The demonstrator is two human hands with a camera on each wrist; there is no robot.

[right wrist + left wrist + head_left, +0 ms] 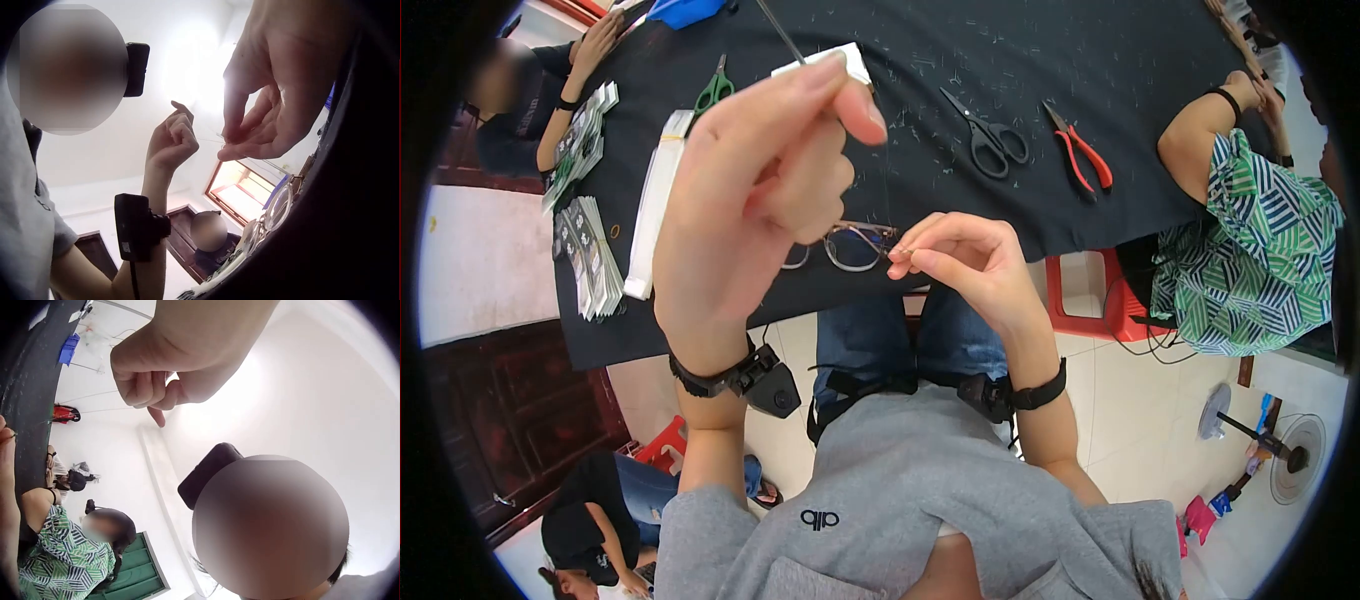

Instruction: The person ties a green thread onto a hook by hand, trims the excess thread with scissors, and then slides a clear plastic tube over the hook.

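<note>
My left hand (750, 190) is raised close to the head camera, fingers curled. A faint thin thread (887, 170) runs between its fingertips and my right hand (975, 255); its grip on it is partly hidden. The right thumb and fingertips pinch a tiny item, too small to identify, beside a pair of glasses (853, 267) at the table's near edge. In the left wrist view the left hand (181, 359) has one finger pointing down. The right wrist view has the right hand (275, 94) pinching, with the left hand (172, 140) beyond it.
Black-handled scissors (997, 150) and red pliers (1085, 160) lie right of centre on the black cloth (1120, 60). Green scissors (715, 92), a long white bundle (658, 205) and stacked cards (590, 260) lie left. Small clear bits are scattered about. Other people sit around the table.
</note>
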